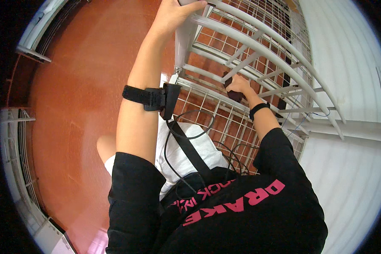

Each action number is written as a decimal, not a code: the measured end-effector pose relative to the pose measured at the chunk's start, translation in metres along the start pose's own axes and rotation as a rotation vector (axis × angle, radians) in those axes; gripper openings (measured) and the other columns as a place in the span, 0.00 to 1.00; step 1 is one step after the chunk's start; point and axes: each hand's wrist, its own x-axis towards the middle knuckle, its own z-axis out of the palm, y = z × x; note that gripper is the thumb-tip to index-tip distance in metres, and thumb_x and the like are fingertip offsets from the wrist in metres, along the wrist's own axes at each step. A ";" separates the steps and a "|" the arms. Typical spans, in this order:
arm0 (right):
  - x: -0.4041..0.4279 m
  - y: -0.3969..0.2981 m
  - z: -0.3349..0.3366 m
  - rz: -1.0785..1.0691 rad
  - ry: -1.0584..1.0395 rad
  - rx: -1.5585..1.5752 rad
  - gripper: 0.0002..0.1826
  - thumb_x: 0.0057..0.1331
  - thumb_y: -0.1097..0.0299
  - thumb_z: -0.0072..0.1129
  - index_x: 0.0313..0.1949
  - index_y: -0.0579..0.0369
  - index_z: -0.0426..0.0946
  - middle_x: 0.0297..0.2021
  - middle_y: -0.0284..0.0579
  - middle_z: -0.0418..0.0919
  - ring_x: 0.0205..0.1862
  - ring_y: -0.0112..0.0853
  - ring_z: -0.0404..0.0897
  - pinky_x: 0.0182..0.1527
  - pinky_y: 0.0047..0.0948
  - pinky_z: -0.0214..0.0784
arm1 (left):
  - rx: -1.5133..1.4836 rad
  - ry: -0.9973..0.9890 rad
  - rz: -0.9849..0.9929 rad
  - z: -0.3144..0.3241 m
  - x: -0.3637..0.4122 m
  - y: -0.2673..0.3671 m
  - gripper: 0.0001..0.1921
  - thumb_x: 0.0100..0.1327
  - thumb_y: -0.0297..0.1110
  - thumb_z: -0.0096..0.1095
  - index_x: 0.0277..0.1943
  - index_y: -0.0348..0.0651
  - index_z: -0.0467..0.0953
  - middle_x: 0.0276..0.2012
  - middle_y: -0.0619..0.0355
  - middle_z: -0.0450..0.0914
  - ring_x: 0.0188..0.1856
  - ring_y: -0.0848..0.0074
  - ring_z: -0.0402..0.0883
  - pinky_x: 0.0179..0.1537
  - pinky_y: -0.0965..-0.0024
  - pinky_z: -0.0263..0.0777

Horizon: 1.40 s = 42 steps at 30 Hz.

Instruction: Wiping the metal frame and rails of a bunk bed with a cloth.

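At the top of the head view, my left hand (179, 11) is on the upper end of a pale metal frame (184, 41), its thumb laid over the edge. Curved white tubes (257, 47) run from that frame down to the right. My right hand (239, 85) reaches in behind the tubes and grips a dark, bunched cloth (235, 95). It is close to a slanted cross-bar and above the wire grid. Part of the cloth is hidden by the fingers and the bar.
A white wire-grid panel (216, 111) stands low before me, with loose black cables (190, 136) hanging near my lap. White corrugated wall panels (339, 63) rise at the right. More metal racks (25, 158) line the left edge of the reddish floor (70, 111).
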 end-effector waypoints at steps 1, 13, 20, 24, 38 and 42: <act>-0.006 -0.006 0.006 -0.025 0.142 0.028 0.29 0.40 0.56 0.63 0.41 0.60 0.74 0.34 0.55 0.78 0.38 0.46 0.78 0.41 0.38 0.71 | -0.003 -0.027 -0.053 -0.005 0.000 -0.001 0.24 0.52 0.30 0.64 0.52 0.35 0.67 0.40 0.57 0.75 0.43 0.75 0.73 0.46 0.71 0.66; -0.011 -0.003 -0.001 -0.177 0.191 0.123 0.32 0.43 0.56 0.64 0.47 0.59 0.70 0.33 0.57 0.78 0.37 0.47 0.78 0.38 0.42 0.71 | -0.156 -0.082 -0.095 -0.004 0.002 -0.002 0.26 0.52 0.26 0.62 0.55 0.35 0.65 0.35 0.60 0.74 0.34 0.79 0.73 0.37 0.73 0.69; -0.026 0.000 -0.002 -0.117 0.202 -0.037 0.36 0.45 0.58 0.66 0.53 0.57 0.65 0.40 0.57 0.77 0.43 0.51 0.75 0.47 0.42 0.68 | -0.234 -0.100 -0.072 -0.006 0.000 0.003 0.25 0.51 0.25 0.62 0.54 0.35 0.65 0.35 0.60 0.74 0.35 0.81 0.72 0.37 0.75 0.68; -0.044 0.025 -0.024 -0.279 0.116 0.170 0.39 0.42 0.56 0.69 0.54 0.56 0.67 0.43 0.55 0.76 0.46 0.50 0.74 0.47 0.40 0.68 | -0.147 -0.059 0.001 -0.007 -0.003 0.000 0.24 0.52 0.26 0.62 0.53 0.34 0.65 0.40 0.58 0.73 0.39 0.79 0.72 0.40 0.73 0.68; -0.028 -0.004 0.013 -0.061 0.427 -0.203 0.28 0.44 0.46 0.64 0.39 0.53 0.76 0.26 0.53 0.79 0.30 0.44 0.80 0.36 0.40 0.72 | -0.153 -0.072 -0.063 -0.008 -0.006 0.007 0.23 0.52 0.27 0.62 0.51 0.34 0.66 0.38 0.59 0.73 0.37 0.80 0.71 0.39 0.75 0.67; -0.022 0.010 0.001 -0.108 0.253 -0.065 0.32 0.41 0.51 0.63 0.45 0.55 0.75 0.33 0.55 0.79 0.39 0.48 0.77 0.45 0.43 0.69 | -0.066 -0.042 0.059 -0.003 -0.002 0.005 0.24 0.52 0.28 0.63 0.53 0.33 0.66 0.39 0.58 0.74 0.40 0.78 0.72 0.43 0.73 0.67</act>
